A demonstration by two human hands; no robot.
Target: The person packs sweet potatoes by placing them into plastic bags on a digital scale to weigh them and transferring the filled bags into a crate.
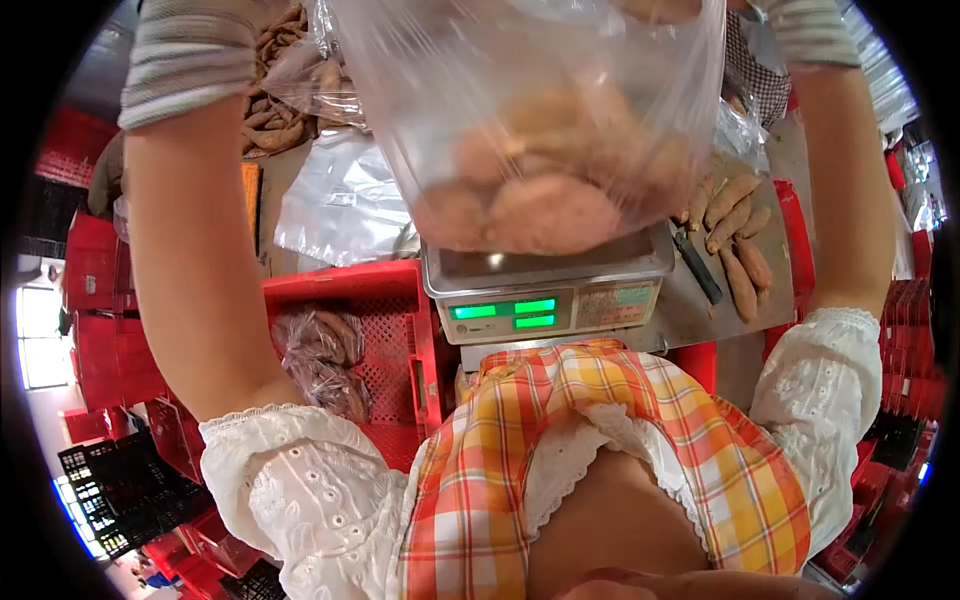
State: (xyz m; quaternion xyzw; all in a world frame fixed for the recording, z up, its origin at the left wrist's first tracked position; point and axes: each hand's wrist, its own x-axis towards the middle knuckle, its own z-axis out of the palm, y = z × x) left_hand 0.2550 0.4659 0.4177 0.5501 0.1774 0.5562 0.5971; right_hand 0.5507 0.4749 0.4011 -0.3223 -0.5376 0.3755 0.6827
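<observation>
A clear plastic bag [400,110] with several large sweet potatoes [555,212] in it fills the upper middle of the view. It is right above the steel pan of a digital scale [555,310] whose green displays are lit. Whether the bag touches the pan I cannot tell. Both my arms reach forward on either side of the bag, with striped cuffs [190,60] over the wrists. My left hand and my right hand lie beyond the top edge, so their fingers do not show.
Left of the scale stands a red crate [345,280] with bagged sweet potatoes [320,350]. Flat clear bags [345,200] and a heap of sweet potatoes [275,125] lie behind it. On the right are loose sweet potatoes [735,215] beside a dark-handled tool [697,268]. Red crates [105,345] are stacked around.
</observation>
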